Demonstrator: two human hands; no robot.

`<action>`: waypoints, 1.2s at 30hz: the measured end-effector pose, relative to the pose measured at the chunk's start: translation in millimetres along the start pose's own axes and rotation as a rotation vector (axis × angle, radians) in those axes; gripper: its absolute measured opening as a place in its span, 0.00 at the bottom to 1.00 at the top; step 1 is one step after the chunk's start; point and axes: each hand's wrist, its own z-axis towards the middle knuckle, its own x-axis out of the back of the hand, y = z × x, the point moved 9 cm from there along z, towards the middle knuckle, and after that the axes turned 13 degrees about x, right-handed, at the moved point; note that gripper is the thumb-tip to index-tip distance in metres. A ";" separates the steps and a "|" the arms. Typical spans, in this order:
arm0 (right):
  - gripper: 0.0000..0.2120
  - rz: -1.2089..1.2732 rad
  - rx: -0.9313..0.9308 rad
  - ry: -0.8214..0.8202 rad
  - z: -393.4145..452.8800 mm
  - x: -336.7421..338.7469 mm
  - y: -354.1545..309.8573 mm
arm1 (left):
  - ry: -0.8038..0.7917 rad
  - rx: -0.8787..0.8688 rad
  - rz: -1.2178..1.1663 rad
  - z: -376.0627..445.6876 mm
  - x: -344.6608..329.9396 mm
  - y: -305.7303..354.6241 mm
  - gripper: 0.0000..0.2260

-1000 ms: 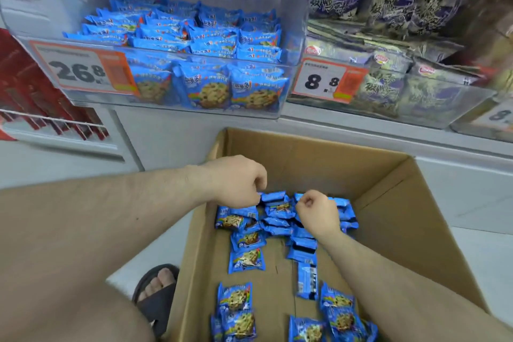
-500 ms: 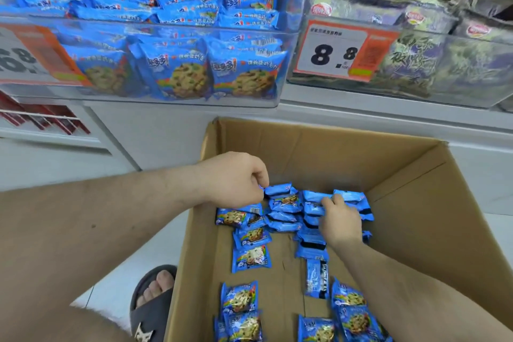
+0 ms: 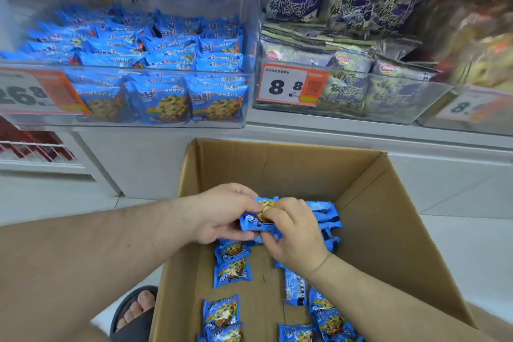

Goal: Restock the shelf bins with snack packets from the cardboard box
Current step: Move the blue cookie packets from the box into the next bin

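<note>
Left hand [image 3: 222, 214] and right hand [image 3: 294, 233] both gripped small stack of blue cookie snack packets [image 3: 256, 223] at frame centre, inside open brown cardboard box [image 3: 388, 230]. Clear plastic shelf bin [image 3: 133, 119] upper left, part-filled.

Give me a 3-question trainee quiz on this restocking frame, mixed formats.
1. True or false: both hands grip blue cookie packets over the cardboard box.
2. Which price tag sits on the dark chip-bag bin: A) 8.8 B) 3.5 C) 12.0?
3. Fill in: the clear bin at upper left holds ____ cookie packets.

Key
1. True: left hand and right hand hold a bunch between them.
2. A, the price tag.
3. Blue.
</note>
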 end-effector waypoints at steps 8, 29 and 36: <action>0.14 0.025 -0.945 -0.480 -137.4 -38.7 117.8 | 0.260 -0.147 0.214 3.5 39.3 11.4 0.12; 0.10 -0.144 -0.458 -0.543 -136.6 -46.0 97.1 | 0.204 -0.154 0.410 8.6 43.9 17.9 0.18; 0.11 -0.127 -0.218 -0.065 -14.2 46.9 48.5 | 0.197 -0.219 0.394 -35.0 43.9 36.7 0.19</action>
